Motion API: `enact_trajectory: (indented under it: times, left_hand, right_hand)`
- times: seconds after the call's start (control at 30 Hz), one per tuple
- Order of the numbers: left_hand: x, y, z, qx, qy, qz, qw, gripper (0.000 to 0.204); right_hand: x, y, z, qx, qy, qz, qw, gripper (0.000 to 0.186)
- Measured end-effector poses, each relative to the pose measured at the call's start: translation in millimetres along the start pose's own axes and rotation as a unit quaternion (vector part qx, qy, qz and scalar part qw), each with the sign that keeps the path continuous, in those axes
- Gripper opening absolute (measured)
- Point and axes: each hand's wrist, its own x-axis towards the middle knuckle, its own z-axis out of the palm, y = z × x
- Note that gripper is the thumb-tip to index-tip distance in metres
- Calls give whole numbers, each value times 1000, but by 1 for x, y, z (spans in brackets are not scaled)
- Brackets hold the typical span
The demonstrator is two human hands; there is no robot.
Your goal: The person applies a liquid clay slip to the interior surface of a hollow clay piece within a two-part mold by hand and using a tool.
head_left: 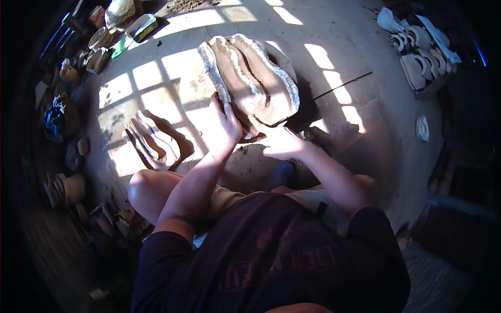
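Observation:
A large brown clay piece (pixel 274 96) with wavy raised walls and pale, rough rims rests in front of me on a round board (pixel 284 62), partly hidden beneath it. My left hand (pixel 228 128) grips its near left wall, fingers reaching up along the side. At the near end, my right hand (pixel 283 142) has its fingers against the clay's lower edge; the fingertips are partly hidden. To the left, a smaller wavy clay piece (pixel 151 141) lies apart from both hands on the sunlit floor.
A thin dark rod (pixel 344 85) lies right of the large piece. Curved clay pieces (pixel 425 68) are stacked at far right, near a pale oval object (pixel 422 128). Tubs (pixel 100 38), a blue bundle (pixel 54 119) and a clay vessel (pixel 71 189) line the left side.

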Motion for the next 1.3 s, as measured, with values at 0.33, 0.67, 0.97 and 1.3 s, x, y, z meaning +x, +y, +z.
enact_trajectory:
  times: [0.33, 0.67, 0.97, 1.3]
  left_hand:
    - [36, -20, -17, 54, -73, 0, 996, 63]
    - [147, -78, -80, 278, -181, 30, 943, 93]
    - [133, -16, -47, 189, -233, -57, 952, 76]
    - [121, -8, -20, 205, -221, -68, 951, 73]
  right_hand:
    - [-74, 29, 25, 428, 276, -43, 860, 36]
    - [-361, 150, 35, 210, 602, 412, 651, 42]
    - [-565, 247, 311, 212, 311, 810, 450, 75]
    - [-739, 267, 389, 50, 268, 918, 287, 66]
